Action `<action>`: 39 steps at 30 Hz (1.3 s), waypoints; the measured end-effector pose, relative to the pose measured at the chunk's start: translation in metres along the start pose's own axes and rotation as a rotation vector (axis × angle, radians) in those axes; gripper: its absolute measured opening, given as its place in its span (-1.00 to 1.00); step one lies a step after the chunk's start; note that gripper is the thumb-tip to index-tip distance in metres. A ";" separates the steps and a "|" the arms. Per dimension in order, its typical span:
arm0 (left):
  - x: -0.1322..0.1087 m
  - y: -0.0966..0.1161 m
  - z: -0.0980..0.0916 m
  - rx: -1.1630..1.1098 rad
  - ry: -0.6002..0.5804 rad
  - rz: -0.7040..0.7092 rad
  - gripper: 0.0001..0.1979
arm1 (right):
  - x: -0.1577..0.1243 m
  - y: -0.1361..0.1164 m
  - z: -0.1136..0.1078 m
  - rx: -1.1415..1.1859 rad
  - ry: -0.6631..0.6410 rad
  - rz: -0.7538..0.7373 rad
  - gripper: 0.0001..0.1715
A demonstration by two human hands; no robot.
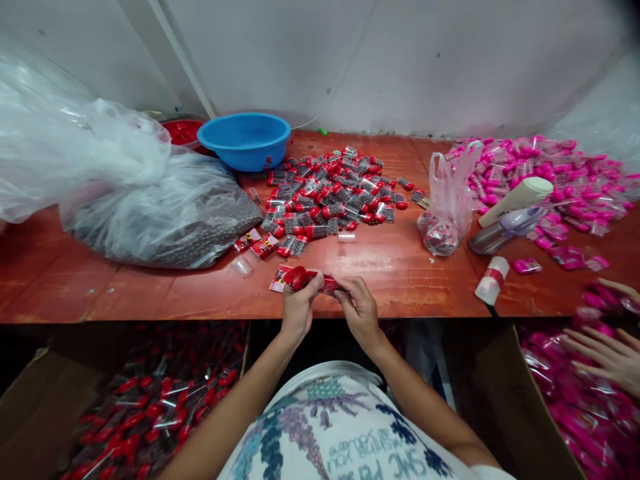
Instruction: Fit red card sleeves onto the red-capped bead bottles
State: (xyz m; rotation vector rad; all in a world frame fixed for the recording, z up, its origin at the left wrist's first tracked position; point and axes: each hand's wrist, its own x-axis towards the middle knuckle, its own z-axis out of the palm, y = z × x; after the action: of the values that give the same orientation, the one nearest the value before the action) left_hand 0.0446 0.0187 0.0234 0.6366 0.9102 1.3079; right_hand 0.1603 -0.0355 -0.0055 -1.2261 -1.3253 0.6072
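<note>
- Being pinched between the left hand and the right hand, a glossy red wrapper is held over the table's near edge, with fingers clamped on it from both sides; it is partly covered by them.
- Clock directions being taken from there, a printed card is seen at 9, just beside the left hand.
- A heap of red-capped tubes is spread at 12; pink-capped pieces are piled at 2, partly screened by a pale bottle.
- Dark beads are contained in a clear sack at 10.
- A blue basin is set at 11, and a red bowl is partly hidden beside it.
- A small knotted bag is placed at 2.
- More red-capped tubes are held in a cardboard box at 8; pink packs are reached by a co-worker's hand towards 4.
- A reddish-brown table is backed by a pale wall at 12.
</note>
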 end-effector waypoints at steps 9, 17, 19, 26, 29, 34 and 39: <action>-0.009 -0.006 0.006 0.033 -0.010 -0.026 -0.79 | -0.004 -0.003 0.006 0.169 0.103 0.114 -0.76; -0.003 0.005 0.001 0.131 -0.068 -0.058 -0.64 | 0.002 -0.003 -0.002 0.183 0.021 0.212 -0.64; -0.002 0.009 0.000 0.135 -0.102 -0.082 -0.52 | 0.002 -0.003 -0.002 0.214 0.041 0.234 -0.68; 0.002 0.023 -0.002 0.155 -0.264 -0.235 -0.40 | 0.000 -0.005 -0.001 0.587 0.012 0.493 -0.63; 0.000 0.021 0.002 0.159 -0.187 -0.185 -0.42 | -0.001 -0.007 0.001 0.525 0.067 0.428 -0.65; -0.002 0.013 0.010 0.265 -0.110 -0.054 -0.64 | -0.005 -0.005 0.009 0.394 0.211 0.356 -0.66; -0.002 0.014 0.013 0.202 -0.141 -0.078 -0.72 | 0.001 -0.004 0.006 0.668 0.159 0.514 -0.60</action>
State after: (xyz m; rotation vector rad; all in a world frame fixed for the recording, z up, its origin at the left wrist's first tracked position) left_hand 0.0481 0.0207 0.0426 0.8319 0.9484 1.0954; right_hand 0.1539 -0.0344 -0.0022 -1.0129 -0.5752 1.1783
